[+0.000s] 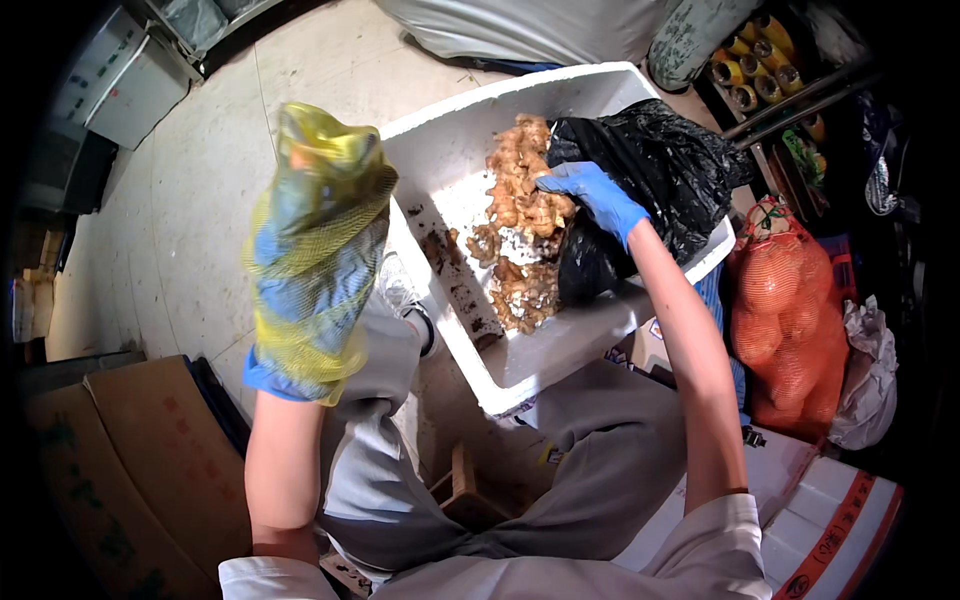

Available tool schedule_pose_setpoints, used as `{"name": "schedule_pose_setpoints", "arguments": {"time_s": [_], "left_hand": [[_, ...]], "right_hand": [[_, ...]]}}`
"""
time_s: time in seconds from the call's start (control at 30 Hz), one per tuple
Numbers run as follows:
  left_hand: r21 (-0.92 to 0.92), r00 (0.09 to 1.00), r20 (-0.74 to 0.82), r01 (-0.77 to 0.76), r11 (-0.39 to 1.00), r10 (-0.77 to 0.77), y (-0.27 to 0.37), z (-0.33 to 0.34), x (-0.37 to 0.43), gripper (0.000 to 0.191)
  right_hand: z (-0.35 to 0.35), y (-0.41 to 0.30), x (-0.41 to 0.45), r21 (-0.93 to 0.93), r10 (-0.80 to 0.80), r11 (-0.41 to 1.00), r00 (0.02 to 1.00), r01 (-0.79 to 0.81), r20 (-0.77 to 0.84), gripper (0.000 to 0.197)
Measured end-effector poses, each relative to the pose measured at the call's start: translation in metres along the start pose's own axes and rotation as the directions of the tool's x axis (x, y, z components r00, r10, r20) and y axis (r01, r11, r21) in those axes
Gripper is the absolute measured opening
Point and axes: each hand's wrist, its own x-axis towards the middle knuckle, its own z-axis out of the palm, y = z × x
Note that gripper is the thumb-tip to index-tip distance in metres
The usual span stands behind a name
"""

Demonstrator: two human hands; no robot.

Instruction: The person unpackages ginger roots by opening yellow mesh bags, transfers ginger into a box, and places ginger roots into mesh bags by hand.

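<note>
My left hand point(300, 270) wears a blue glove and is inside a yellow mesh bag point(345, 202), which is drawn over it down to the wrist. The mesh blurs its fingers, and an orange patch shows near the top. My right hand point(596, 195), also gloved in blue, has its fingers on a large ginger root point(521, 165) in a white foam box point(450, 300); its thumb is hidden. Smaller ginger pieces point(525, 292) and dark soil lie on the box floor. Against the right wrist and back of the hand bunches a black plastic bag point(652, 165), draped over the box's right rim.
At right stands a red net sack point(787, 322) of round produce, beside crumpled white paper point(866, 375). White boxes point(817, 525) with red tape sit lower right. A cardboard box point(150, 465) is lower left, and a small wooden stool point(465, 487) shows between my legs.
</note>
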Motion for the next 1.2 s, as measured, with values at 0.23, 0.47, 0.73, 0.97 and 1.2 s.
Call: {"name": "schedule_pose_setpoints", "arguments": {"time_s": [0.23,0.47,0.73,0.97,1.2], "left_hand": [[0.376,0.981,0.194,-0.052,0.925,-0.023,-0.025,0.031,0.014,0.027],[0.444,0.981,0.170,0.005,0.896,-0.090,-0.042,0.047,0.011,0.024],[0.685,0.990,0.124,-0.036,0.728,-0.067,-0.065,0.053,0.013,0.021],[0.748,0.987,0.009,-0.112,0.654,0.159,-0.046,0.028,0.026,0.018],[0.712,0.991,-0.011,-0.084,0.698,0.130,-0.054,0.034,0.027,0.021]], "right_hand": [[0.001,-0.097,-0.094,-0.038,-0.248,0.968,0.932,0.247,-0.264,0.039],[0.015,-0.084,-0.135,0.139,-0.224,0.941,0.875,0.309,-0.429,0.038],[0.017,-0.067,-0.142,0.042,-0.272,0.915,0.692,0.401,-0.669,0.030],[0.059,-0.027,-0.123,-0.796,-0.624,0.598,0.676,0.091,-0.391,0.030],[0.139,0.025,-0.119,-0.889,-0.396,0.420,0.918,0.182,0.001,0.017]]}}
